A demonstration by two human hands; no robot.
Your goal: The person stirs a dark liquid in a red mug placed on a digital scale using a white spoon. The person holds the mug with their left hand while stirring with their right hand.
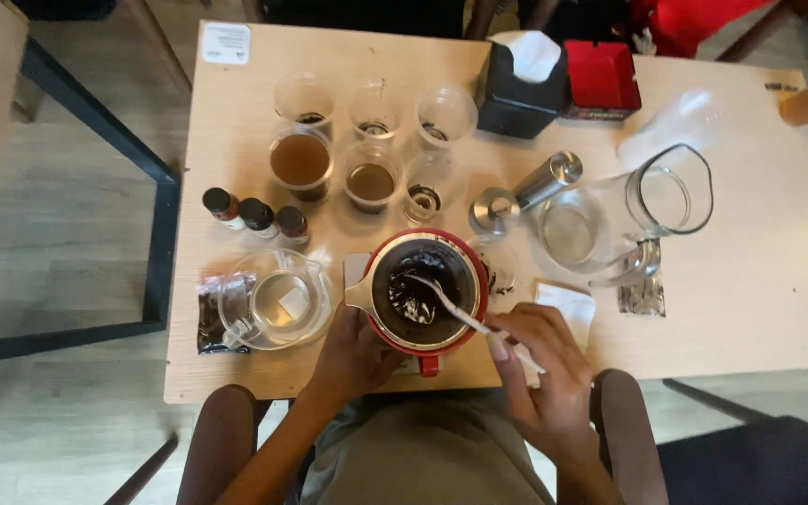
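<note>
A red dripper (423,346) with dark wet coffee grounds inside sits at the table's near edge. My right hand (540,369) grips a white plastic spoon (451,304) whose bowl dips into the grounds. My left hand (353,360) rests against the dripper's near left side, steadying it. A light-coloured flat piece sticks out at the dripper's left rim.
Behind the dripper stand several clear plastic cups (371,178), some with brown liquid, and three small dark bottles (259,217). A glass server (278,299) lies left, a large glass pitcher (652,206) right, with a metal canister (546,180), black tissue box (519,89) and red box (602,79).
</note>
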